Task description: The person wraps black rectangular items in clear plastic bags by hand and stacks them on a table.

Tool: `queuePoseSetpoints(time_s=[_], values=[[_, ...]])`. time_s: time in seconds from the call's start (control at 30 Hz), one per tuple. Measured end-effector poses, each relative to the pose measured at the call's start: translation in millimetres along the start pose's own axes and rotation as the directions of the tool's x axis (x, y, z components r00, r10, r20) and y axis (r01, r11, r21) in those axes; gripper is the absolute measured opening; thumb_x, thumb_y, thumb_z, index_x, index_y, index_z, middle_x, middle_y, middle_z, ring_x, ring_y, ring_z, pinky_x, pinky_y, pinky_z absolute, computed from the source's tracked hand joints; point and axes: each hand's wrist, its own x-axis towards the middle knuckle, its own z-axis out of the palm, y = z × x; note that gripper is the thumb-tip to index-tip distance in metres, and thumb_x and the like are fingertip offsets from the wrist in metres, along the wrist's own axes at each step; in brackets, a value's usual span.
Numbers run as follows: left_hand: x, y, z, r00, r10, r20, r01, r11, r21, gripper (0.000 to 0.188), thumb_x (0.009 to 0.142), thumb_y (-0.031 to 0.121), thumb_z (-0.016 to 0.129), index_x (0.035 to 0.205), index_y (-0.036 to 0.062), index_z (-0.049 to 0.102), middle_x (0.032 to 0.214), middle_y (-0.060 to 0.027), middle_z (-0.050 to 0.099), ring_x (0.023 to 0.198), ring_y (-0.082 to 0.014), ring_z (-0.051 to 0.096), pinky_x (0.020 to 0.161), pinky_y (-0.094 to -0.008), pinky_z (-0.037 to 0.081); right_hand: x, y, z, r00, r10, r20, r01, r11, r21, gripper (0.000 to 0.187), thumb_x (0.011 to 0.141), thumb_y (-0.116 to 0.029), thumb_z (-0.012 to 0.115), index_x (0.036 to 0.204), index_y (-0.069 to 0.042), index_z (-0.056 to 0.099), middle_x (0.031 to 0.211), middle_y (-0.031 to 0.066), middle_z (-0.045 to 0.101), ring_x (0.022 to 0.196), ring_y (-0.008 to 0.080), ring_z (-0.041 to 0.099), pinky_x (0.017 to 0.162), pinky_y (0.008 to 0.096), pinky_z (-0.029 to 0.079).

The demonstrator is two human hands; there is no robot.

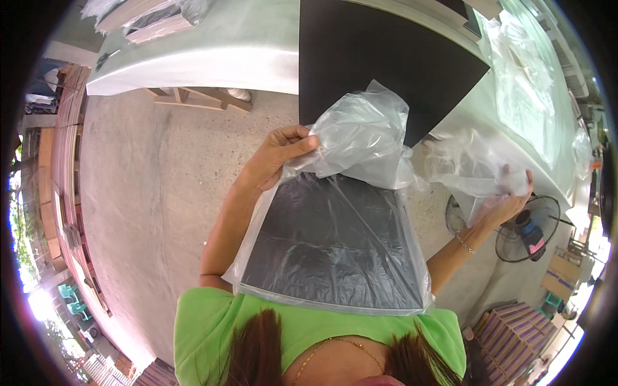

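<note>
A dark flat panel [322, 241] sits inside a clear plastic bag [364, 128] and leans against my chest. My left hand [277, 154] is closed on the bag's bunched upper part, with the thumb pressed over the film. Out to the right, my right hand [508, 204] holds a loose stretch of the same kind of film, which partly covers its fingers. Whether this film joins the bag is hard to make out. Beyond the bag, a large black board [386, 55] lies on the table and juts past its near edge.
A white-covered table [212, 67] spans the far side, with wrapped panels [161, 22] at its left. More clear film [521, 83] lies at the right. A black fan [528, 228] stands beside my right forearm. Stacked boards [67, 174] line the left; a wooden trestle [199, 98] is under the table.
</note>
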Motion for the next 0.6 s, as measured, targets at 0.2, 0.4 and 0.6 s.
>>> queuePoseSetpoints(time_s=[0.2, 0.4, 0.6], values=[[-0.5, 6.0, 33.4, 0.994, -0.104, 0.041, 0.107, 0.99, -0.095, 0.018, 0.082, 0.017, 0.069, 0.091, 0.0019, 0.064, 0.081, -0.0025, 0.063, 0.071, -0.0056, 0.059, 0.06, -0.0182, 0.048, -79.3, -22.2, 58.5, 0.492, 0.253, 0.833, 0.112, 0.93, -0.349, 0.019, 0.082, -0.015, 0.059, 0.097, -0.003, 0.058, 0.087, 0.0034, 0.062, 0.068, 0.0082, 0.056, 0.059, 0.0202, 0.042], [-0.5, 7.7, 41.8, 0.994, 0.037, 0.104, -0.052, 0.988, 0.143, 0.019, 0.081, 0.016, 0.069, 0.089, 0.0006, 0.062, 0.078, -0.0037, 0.062, 0.069, -0.0062, 0.058, 0.057, -0.0187, 0.046, -132.2, -32.7, 94.5, 0.237, 0.339, 0.911, 0.178, 0.906, -0.384, 0.034, 0.069, -0.014, 0.074, 0.096, -0.003, 0.056, 0.086, 0.0045, 0.063, 0.073, 0.0094, 0.057, 0.065, 0.0268, 0.045], [5.9, -6.2, 30.3, 0.999, 0.037, 0.037, -0.035, 0.998, -0.044, 0.018, 0.082, 0.018, 0.068, 0.089, 0.0019, 0.062, 0.078, -0.0015, 0.061, 0.07, -0.0059, 0.058, 0.057, -0.0179, 0.046, -126.3, -20.4, 87.5, 0.211, 0.442, 0.872, 0.049, 0.886, -0.461, 0.022, 0.075, -0.013, 0.069, 0.087, -0.001, 0.056, 0.081, 0.0042, 0.061, 0.067, 0.012, 0.054, 0.063, 0.028, 0.043]])
